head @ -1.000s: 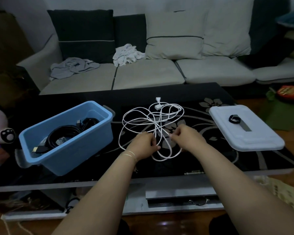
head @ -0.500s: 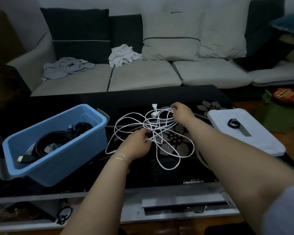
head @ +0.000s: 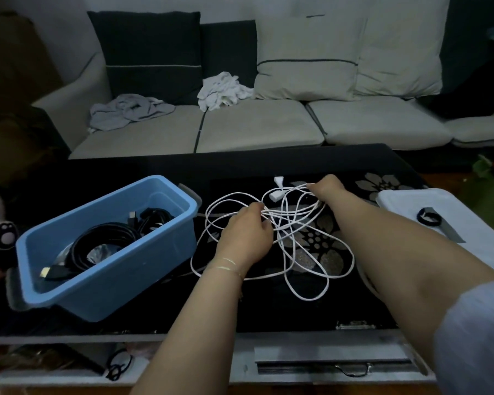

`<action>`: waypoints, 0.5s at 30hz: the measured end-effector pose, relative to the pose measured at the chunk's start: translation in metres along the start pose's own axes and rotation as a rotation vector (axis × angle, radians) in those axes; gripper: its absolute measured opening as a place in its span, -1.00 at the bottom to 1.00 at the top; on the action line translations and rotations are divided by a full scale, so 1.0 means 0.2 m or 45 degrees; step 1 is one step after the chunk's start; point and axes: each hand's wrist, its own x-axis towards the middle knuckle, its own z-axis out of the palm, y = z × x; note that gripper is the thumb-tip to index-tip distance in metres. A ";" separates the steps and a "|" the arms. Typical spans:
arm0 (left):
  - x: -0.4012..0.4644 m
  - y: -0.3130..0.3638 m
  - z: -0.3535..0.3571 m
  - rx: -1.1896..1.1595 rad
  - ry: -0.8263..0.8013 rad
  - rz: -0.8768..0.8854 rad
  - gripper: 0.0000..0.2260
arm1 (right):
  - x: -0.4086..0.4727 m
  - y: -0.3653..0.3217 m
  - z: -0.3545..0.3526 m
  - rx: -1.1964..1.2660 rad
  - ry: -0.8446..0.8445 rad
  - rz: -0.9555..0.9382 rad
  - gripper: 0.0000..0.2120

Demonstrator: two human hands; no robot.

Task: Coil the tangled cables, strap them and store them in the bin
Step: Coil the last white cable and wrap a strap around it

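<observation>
Sofa (head: 240, 124) behind; bin (head: 109, 252) beside white cable (head: 297, 223).

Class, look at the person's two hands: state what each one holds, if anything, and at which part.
Both hold the white cable: the left hand grips several strands bunched mid-tangle, and the right hand pinches loops at the far side, near the connectors.
</observation>
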 end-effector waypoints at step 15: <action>-0.17 0.11 -0.17 -0.450 0.475 0.107 -0.51 | -0.73 -0.44 -0.50 0.776 0.122 -0.946 -0.85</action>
